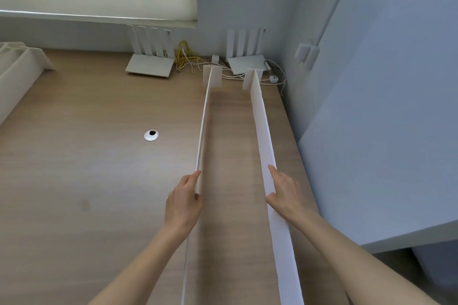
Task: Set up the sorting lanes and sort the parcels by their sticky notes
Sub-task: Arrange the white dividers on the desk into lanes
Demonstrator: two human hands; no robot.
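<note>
**Two lane dividers held upright near the counter's right edge**

Two long white divider boards stand on edge on the wooden counter (pixel 99 168), running from the near edge toward the far right corner. The left divider (pixel 203 129) is seen almost edge-on, thin and flat, with a plain matte white face. The right divider (pixel 264 131) shows its broad white face, unmarked, and leans slightly. The two boards lie roughly parallel, well apart, with a bare strip of counter between them forming a single lane. At its far end each board meets a short white cross-piece standing upright: the left foot (pixel 212 76) and the right foot (pixel 252 79).

The left hand (pixel 184 202) grips the left divider, with fingers along its outer face and the thumb against the inner side. The right hand (pixel 285 193) holds the right divider, with the forefinger extended along the top edge and the thumb pinching the inner face.

At the far edge sit two white routers (pixel 151 65) with raised antennas, with yellow and white cables (pixel 188 59) between them. A round cable grommet (pixel 151 135) is set in the counter's middle. A white rack (pixel 17 69) lies at the far left corner.
</note>
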